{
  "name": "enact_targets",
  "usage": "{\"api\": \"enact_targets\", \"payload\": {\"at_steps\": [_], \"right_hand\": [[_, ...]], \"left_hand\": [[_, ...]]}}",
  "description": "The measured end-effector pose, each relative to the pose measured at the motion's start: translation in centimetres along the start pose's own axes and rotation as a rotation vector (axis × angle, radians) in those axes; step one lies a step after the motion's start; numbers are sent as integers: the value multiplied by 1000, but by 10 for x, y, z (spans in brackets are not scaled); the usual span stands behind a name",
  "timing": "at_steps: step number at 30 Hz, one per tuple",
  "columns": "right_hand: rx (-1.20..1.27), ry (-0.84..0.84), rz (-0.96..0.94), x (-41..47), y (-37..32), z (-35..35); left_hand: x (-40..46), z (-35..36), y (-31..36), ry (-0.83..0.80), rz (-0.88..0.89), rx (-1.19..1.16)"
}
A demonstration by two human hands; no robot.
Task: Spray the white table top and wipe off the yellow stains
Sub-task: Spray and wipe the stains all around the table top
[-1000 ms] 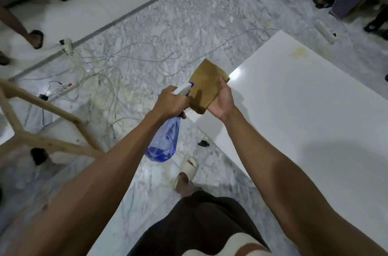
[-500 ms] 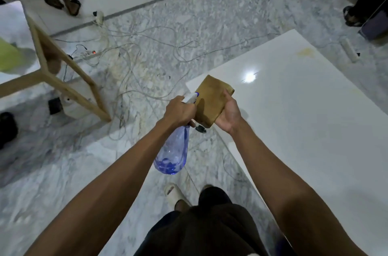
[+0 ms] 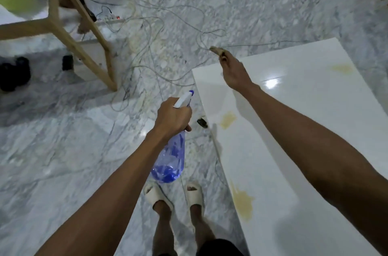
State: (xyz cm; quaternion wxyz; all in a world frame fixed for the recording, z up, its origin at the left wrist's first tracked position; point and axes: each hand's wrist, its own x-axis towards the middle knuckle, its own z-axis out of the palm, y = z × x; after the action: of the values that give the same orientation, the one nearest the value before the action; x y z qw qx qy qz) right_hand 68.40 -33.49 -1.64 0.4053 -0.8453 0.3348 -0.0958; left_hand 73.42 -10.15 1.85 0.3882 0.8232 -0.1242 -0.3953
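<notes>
1. Left hand (image 3: 172,116) grips the spray bottle (image 3: 170,159) over the floor, just beside the white table top (image 3: 315,125).
2. Right hand (image 3: 235,73), over the table's far corner, holds a brown cloth (image 3: 217,51) (mostly hidden).
3. Three yellow stains remain: near (image 3: 242,201), middle (image 3: 227,119), far (image 3: 342,68).
4. Judgement: spraying and wiping both appear not yet begun.

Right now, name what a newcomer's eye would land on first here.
First, the blue spray bottle gripped at its trigger head by the left hand, over the marble floor just off the table's edge. Next, three yellow stains on the white table top: one near the feet, one mid-edge, one far. The right hand reaches out over the far corner.
</notes>
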Motion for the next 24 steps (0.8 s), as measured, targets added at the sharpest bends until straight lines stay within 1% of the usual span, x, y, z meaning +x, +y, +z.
{"api": "enact_targets", "payload": {"at_steps": [2, 5, 7, 9, 11, 14, 16, 21, 24], "right_hand": [[-289, -44, -128, 58, 21, 19], [-666, -255, -219, 106, 49, 71], [-782, -345, -218, 105, 76, 101], [-749, -298, -194, 96, 93, 113], [-714, -267, -198, 96, 96, 113], [-729, -253, -245, 94, 96, 112], [-743, -234, -244, 90, 99, 112], [-780, -265, -271, 70, 103, 107], [-804, -254, -285, 47, 108, 102]], "left_hand": [[5, 2, -5, 29, 4, -14], [14, 9, -16, 51, 2, -3], [22, 13, -25, 53, -9, -3], [28, 15, -34, 57, -27, -9], [31, 15, -40, 68, -44, -2], [29, 17, -46, 78, -62, 25], [24, 19, -48, 75, -69, 45], [8, 20, -49, 78, -81, 22], [-2, 24, -48, 66, -81, 15]]}}
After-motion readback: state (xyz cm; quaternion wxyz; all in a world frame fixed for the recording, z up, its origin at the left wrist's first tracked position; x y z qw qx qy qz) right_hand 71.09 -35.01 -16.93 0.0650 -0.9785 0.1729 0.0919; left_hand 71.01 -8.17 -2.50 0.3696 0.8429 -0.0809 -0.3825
